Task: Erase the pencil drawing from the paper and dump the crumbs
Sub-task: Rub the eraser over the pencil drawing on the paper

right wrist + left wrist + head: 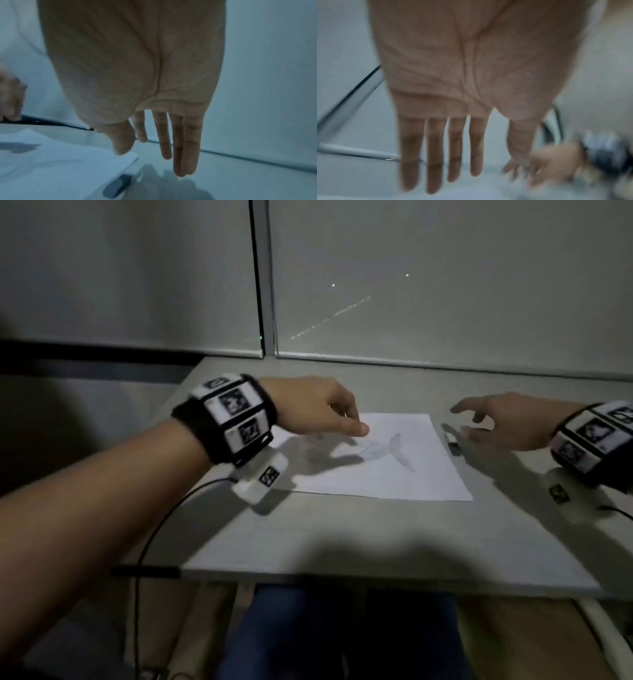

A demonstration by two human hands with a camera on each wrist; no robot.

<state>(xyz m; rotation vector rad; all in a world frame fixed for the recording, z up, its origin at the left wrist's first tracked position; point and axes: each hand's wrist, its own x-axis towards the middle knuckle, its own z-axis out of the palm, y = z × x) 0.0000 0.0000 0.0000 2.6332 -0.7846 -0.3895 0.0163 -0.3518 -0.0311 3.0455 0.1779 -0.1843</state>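
A white sheet of paper [387,467] with a grey pencil drawing [390,451] lies on the pale table [342,539]. My left hand [329,412] hovers over the sheet's left part; its fingers [435,155] are straight and hold nothing. A small dark eraser [452,444] lies just off the paper's right edge, also seen as the eraser [118,186] in the right wrist view beside the paper [60,169]. My right hand [493,422] hangs just above the eraser, its fingers [185,148] spread and relaxed, not touching it.
A grey partition wall [445,285] with a dark vertical seam stands behind the table. A black cable [161,518] runs from the left wrist camera off the table's left edge. My legs in blue trousers [308,631] are under the front edge.
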